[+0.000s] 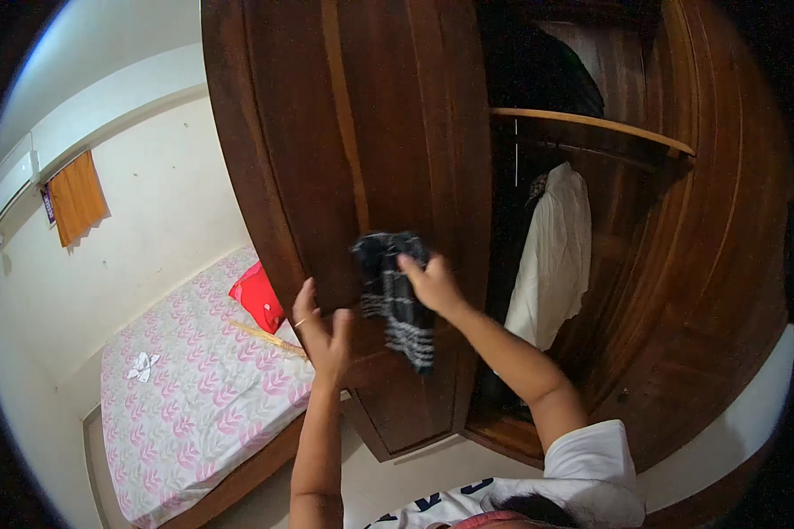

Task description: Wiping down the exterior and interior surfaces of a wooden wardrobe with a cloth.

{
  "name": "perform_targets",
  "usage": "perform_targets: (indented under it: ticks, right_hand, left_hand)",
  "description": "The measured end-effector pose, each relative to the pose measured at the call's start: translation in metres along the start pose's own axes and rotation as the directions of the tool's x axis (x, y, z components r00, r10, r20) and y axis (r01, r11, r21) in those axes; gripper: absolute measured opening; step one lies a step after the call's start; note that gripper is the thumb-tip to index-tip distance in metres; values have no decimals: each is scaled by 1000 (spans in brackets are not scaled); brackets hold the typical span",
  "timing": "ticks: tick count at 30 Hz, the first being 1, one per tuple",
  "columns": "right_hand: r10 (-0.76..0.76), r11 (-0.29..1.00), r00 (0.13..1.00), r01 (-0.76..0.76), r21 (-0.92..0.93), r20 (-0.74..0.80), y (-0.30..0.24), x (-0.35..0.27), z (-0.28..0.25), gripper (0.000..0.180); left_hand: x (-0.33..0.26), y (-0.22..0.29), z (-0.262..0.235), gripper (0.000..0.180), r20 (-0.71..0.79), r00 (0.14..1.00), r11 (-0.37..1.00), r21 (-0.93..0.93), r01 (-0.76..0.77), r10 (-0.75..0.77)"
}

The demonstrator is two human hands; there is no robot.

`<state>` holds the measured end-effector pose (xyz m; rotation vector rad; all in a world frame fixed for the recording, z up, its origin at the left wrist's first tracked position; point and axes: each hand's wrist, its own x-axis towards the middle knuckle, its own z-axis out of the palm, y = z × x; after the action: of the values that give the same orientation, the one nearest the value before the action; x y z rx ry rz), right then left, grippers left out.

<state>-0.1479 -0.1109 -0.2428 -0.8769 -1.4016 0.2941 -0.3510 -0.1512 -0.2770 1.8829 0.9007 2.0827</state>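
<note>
A black and white checked cloth [395, 304] hangs from my right hand [434, 286], which is closed on its upper part in front of the dark wooden wardrobe panel [397, 150]. Its lower end dangles free and looks slightly blurred. To the left of the cloth, my left hand [325, 339] is raised with thumb and fingers apart, wearing a thin ring and holding nothing. That hand is in front of the panel's lower left edge; whether it touches the wood I cannot tell.
On the right, the open wardrobe compartment holds a hanging white garment [551, 256] below a shelf [595, 129] with dark items. A bed [194, 406] with a pink leaf-patterned sheet stands at left, carrying a red pillow [258, 298], a straw-coloured broom-like bundle [269, 338] and a small white cloth [144, 366].
</note>
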Motion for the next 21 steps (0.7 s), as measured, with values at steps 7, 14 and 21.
perform_targets:
  ticks: [7,14,21]
  right_hand:
    - [-143,892,784,-163,423,604,-67,11,-16,43]
    - [-405,847,893,285,-449,-197,17,141,-120,72]
    - [-117,993,953,114,-30,-280,82,134,-98,120]
  left_hand:
    - [11,31,46,60,75,997,988,-152,21,-10]
    - [91,27,55,46,-210,923,932,240,-271,323]
    - [193,38,107,44,-101,743,569,712,-410,662]
